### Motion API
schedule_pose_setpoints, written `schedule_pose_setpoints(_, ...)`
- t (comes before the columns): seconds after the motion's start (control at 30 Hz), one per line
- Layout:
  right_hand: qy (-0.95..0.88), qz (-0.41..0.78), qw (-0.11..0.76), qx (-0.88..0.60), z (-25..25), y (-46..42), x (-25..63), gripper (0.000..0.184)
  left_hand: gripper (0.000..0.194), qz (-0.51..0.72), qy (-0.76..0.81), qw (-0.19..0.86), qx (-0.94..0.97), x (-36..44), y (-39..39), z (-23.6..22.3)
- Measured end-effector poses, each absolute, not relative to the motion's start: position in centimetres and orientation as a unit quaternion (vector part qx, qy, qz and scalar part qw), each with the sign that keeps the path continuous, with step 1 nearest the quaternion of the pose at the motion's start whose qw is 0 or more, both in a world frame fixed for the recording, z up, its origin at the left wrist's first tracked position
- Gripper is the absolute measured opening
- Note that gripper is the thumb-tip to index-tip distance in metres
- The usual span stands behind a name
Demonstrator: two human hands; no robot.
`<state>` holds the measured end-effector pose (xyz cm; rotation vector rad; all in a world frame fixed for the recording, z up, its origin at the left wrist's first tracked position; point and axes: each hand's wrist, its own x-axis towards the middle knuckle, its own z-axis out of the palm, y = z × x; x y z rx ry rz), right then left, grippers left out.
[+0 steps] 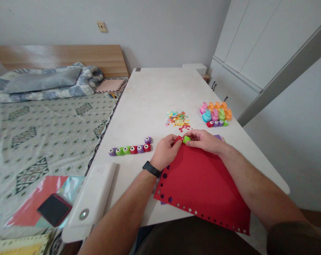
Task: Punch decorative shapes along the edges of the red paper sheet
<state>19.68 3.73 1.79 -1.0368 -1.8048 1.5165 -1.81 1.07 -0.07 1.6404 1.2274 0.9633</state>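
A large red sheet of paper slants over the near edge of the table, with small shapes punched out along its near and left edges. My left hand pinches the paper's far corner between thumb and fingers. Beside it, my right hand is closed on a small green craft punch set at the paper's far edge. The punch is partly hidden by my fingers. A pile of colourful paper cutouts lies just beyond my hands. Some purple paper peeks out from under the red sheet.
Small punches form a row left of my hands. Larger punches cluster at the right. A white device occupies the table's left near corner. On the bed at left lie a dark phone-like object and plastic-wrapped paper.
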Motion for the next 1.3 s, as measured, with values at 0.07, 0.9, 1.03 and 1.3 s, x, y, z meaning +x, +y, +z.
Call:
schedule_pose_setpoints(0.07,-0.675,0.566,0.277,-0.384,1.83,3.73,19.69,0.039,0.023,0.385,0.491,0.423,0.657,-1.83,1.06,0.01)
schedule_pose_setpoints(0.9,-0.708,0.512,0.275,-0.4,1.85,3.45,19.31,0.034,0.025,0.38,0.483,0.432,0.661,-1.83,0.85,0.42)
schedule_pose_setpoints(1.03,-0.707,0.513,0.274,-0.403,1.74,3.49,19.37,0.032,0.026,0.379,0.487,0.436,0.655,-1.81,0.76,0.59)
schedule_pose_setpoints(1.3,-0.725,0.49,0.263,-0.406,1.34,3.71,19.5,0.027,0.026,0.367,0.491,0.435,0.659,-1.71,0.73,0.66)
